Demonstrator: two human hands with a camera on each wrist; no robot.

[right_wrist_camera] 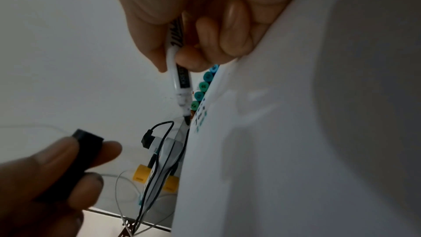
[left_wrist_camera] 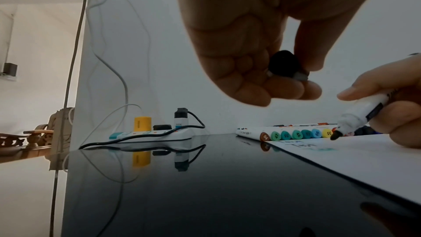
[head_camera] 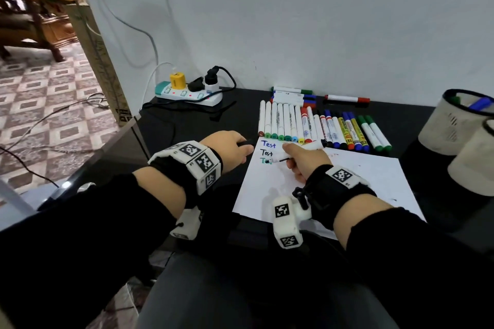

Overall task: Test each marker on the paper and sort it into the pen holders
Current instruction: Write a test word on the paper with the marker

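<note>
My right hand (head_camera: 302,160) grips an uncapped white marker with a black tip (left_wrist_camera: 355,121) (right_wrist_camera: 181,86), its tip just above the white paper (head_camera: 334,184) beside three written "Test" lines (head_camera: 267,152). Left of the paper, my left hand (head_camera: 232,148) pinches the marker's black cap (left_wrist_camera: 283,64) (right_wrist_camera: 79,156) above the black table. A row of several capped markers (head_camera: 320,128) lies along the paper's far edge. Two pen holders (head_camera: 454,120) stand at the right, the far one with markers inside.
A power strip (head_camera: 187,95) with plugs and cables sits at the back left of the black glass table (left_wrist_camera: 182,186). More markers (head_camera: 347,99) lie by the wall. The table's left edge drops to a patterned floor.
</note>
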